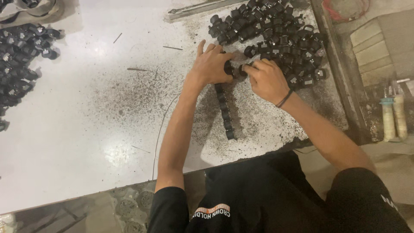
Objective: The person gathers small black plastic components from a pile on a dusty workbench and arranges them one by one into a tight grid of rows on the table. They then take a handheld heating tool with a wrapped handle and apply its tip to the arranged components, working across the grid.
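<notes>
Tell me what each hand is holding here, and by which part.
The left hand grips the top end of a string of small black parts. The right hand pinches another black part at its fingertips, against that end.

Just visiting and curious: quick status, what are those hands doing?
Left hand and right hand pinch a small black part atop a strung row. Loose pile beside. Nothing blocking.
</notes>
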